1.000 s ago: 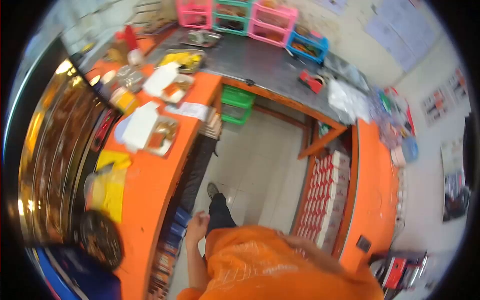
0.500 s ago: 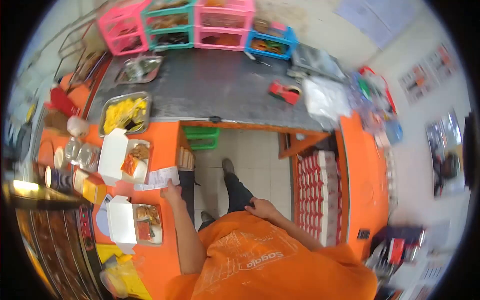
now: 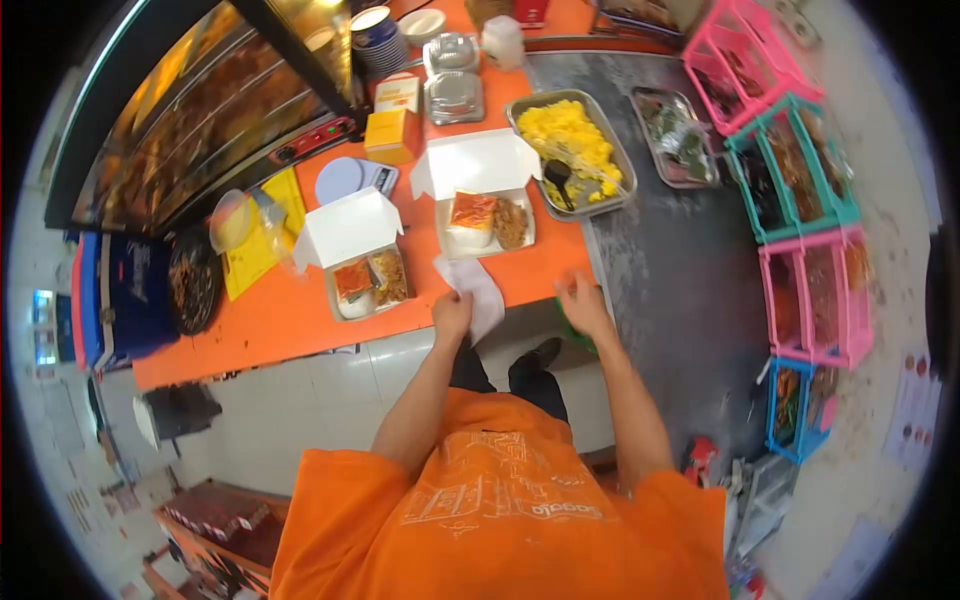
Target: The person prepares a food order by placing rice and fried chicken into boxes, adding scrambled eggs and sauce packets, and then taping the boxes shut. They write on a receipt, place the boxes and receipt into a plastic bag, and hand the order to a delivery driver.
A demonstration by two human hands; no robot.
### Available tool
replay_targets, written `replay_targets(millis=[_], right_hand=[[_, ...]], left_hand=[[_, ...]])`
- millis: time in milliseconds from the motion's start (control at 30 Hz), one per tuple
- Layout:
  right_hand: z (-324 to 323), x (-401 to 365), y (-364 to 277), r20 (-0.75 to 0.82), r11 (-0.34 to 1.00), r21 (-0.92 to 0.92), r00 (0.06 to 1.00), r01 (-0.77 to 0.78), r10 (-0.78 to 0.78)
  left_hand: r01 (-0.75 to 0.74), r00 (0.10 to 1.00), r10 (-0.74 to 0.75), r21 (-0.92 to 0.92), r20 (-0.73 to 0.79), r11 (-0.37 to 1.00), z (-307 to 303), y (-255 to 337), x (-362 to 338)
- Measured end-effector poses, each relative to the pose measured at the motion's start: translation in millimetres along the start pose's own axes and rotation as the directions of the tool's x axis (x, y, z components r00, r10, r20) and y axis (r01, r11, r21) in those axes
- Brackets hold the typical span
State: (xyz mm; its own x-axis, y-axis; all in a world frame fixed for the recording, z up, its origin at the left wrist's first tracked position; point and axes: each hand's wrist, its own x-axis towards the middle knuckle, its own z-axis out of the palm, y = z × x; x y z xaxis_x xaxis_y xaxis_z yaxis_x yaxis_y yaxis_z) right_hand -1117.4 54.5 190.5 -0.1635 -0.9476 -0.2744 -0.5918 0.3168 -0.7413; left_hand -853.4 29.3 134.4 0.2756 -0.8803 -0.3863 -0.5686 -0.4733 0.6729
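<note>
My left hand (image 3: 452,312) rests on a white paper slip (image 3: 474,287) at the near edge of the orange counter (image 3: 280,315). My right hand (image 3: 582,302) hovers with fingers apart at the counter's corner, holding nothing. Just beyond the slip stand two open white food boxes, one (image 3: 487,222) nearer my hands with rice, a red packet and fried pieces, the other (image 3: 366,281) to its left. A metal tray of yellow food (image 3: 574,148) with a black scoop sits past my right hand.
A glass display case (image 3: 190,110) runs along the counter's far side. Yellow cartons (image 3: 392,135), stacked bowls (image 3: 378,38) and lidded cups (image 3: 452,82) stand behind the boxes. Pink, teal and blue crates (image 3: 805,215) line the grey worktop (image 3: 680,280) on the right.
My view has swung round to face the counter. My right hand left my side and came up to the counter corner. My left hand stayed on the paper slip.
</note>
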Motion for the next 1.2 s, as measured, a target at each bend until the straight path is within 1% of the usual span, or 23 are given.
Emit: replay_targets(millis=[33, 100, 133, 167, 233, 267, 333, 367, 433, 467, 500, 533, 600, 667, 700, 733, 767, 800, 833, 933, 1033, 1167, 1200], right_hand=[[9.1, 34.2, -1.6, -0.001, 1.0, -0.014, 1.0, 0.018, -0.018], [42.5, 97.8, -0.6, -0.06, 0.993, 0.083, 0.995, 0.086, -0.081], [50.1, 111.8, -7.1, -0.044, 0.992, 0.088, 0.995, 0.088, -0.084], [56.8, 124.4, -12.9, 0.011, 1.0, 0.009, 1.0, 0.028, -0.028], [64.6, 127.9, -17.6, 0.069, 0.995, -0.093, 0.996, -0.045, 0.051], [66.1, 122.9, -20.5, 0.0, 0.996, -0.089, 1.0, -0.025, 0.025], [71.0, 111.1, -21.2, -0.084, 0.995, -0.095, 0.996, -0.033, 0.025], [75.6, 103.8, -16.0, -0.119, 0.998, 0.024, 0.991, -0.058, 0.06], [83.0, 80.9, -2.5, -0.183, 0.986, 0.13, 0.975, -0.105, 0.128], [86.5, 67.1, 4.6, -0.242, 0.996, 0.051, 0.967, -0.072, 0.082], [85.0, 57.1, 8.9, -0.292, 0.999, -0.031, 0.956, -0.033, 0.022], [78.6, 44.7, 9.1, -0.298, 0.998, -0.037, 0.954, -0.042, 0.029], [77.0, 5.3, 11.7, -0.392, 0.992, 0.1, 0.913, -0.081, 0.114], [72.7, -39.2, 57.0, -0.347, 0.878, 0.445, 0.87, -0.176, 0.35], [50.5, -63.2, 43.7, -0.319, 0.762, 0.609, 0.812, -0.22, 0.489], [24.7, -80.7, 24.8, -0.273, 0.617, 0.751, 0.74, -0.235, 0.614], [11.5, -97.6, 40.2, -0.366, 0.705, 0.674, 0.731, -0.219, 0.576], [-8.8, -119.1, 60.6, -0.443, 0.778, 0.589, 0.718, -0.217, 0.536], [-23.8, -138.3, 110.0, -0.419, 0.685, 0.7, 0.663, -0.2, 0.621], [-63.7, -160.4, 149.0, -0.461, 0.661, 0.698, 0.534, -0.275, 0.709], [-70.4, -174.2, 212.9, -0.494, 0.619, 0.738, 0.409, -0.27, 0.767], [-83.5, -162.5, 204.8, -0.465, 0.564, 0.771, 0.345, -0.295, 0.816], [-89.0, -162.1, 183.1, -0.75, 0.759, 0.26, 0.37, -0.597, 0.548]], left_hand=[[-0.042, 0.991, 0.042, -0.004, 0.125, 0.999, -9.2, -19.6, -13.7], [-0.12, 0.985, 0.128, -0.075, 0.114, 0.99, -60.3, -63.3, -49.1], [-0.234, 0.962, 0.257, 0.205, -0.094, 0.95, -87.7, -97.0, -65.9], [0.144, 0.989, -0.144, 0.02, -0.026, 0.989, -144.3, -43.2, -92.8], [0.082, 0.958, -0.069, 0.035, -0.278, 0.996, -192.1, -70.0, -88.0], [0.23, 0.946, -0.223, 0.001, -0.234, 0.973, -225.7, -47.9, -84.0], [-0.219, 0.936, 0.264, 0.202, -0.232, 0.955, -231.7, -161.3, -10.1], [-0.231, 0.942, 0.269, 0.194, -0.201, 0.954, -229.5, -152.4, 11.6], [0.238, 0.97, -0.202, -0.367, 0.135, 0.899, -216.2, -109.9, 70.4], [0.246, 0.966, -0.196, -0.365, 0.169, 0.898, -207.5, -103.7, 82.5], [-0.022, 0.997, 0.028, -0.07, 0.078, 0.997, -200.3, -98.1, 94.1], [-0.275, 0.961, 0.272, 0.25, 0.049, 0.928, -195.5, -91.8, 103.8], [-0.242, 0.969, 0.248, 0.288, 0.014, 0.927, -186.8, -87.4, 109.7], [-0.184, 0.978, 0.205, 0.333, -0.03, 0.925, -189.4, -103.7, 83.5], [-0.095, 0.982, 0.067, -0.157, -0.179, 0.983, -183.4, -106.8, 71.0], [-0.067, 0.961, -0.115, -0.618, -0.25, 0.783, -175.7, -109.8, 64.6], [-0.052, 0.959, -0.133, -0.617, -0.25, 0.785, -163.6, -131.7, 51.2], [0.064, 0.895, -0.327, -0.64, -0.302, 0.766, -144.9, -180.2, 31.1], [0.161, 0.791, -0.507, -0.683, -0.342, 0.713, -126.6, -227.6, 11.2], [0.428, 0.881, -0.473, -0.389, -0.022, 0.816, -82.1, -239.9, -2.5], [0.279, 0.938, -0.26, -0.055, 0.228, 0.959, -75.2, -210.8, 32.7], [0.148, 0.87, -0.207, 0.162, 0.448, 0.976, -79.6, -194.7, 59.9], [0.132, 0.846, -0.208, 0.185, 0.491, 0.974, -80.8, -194.4, 61.7]])
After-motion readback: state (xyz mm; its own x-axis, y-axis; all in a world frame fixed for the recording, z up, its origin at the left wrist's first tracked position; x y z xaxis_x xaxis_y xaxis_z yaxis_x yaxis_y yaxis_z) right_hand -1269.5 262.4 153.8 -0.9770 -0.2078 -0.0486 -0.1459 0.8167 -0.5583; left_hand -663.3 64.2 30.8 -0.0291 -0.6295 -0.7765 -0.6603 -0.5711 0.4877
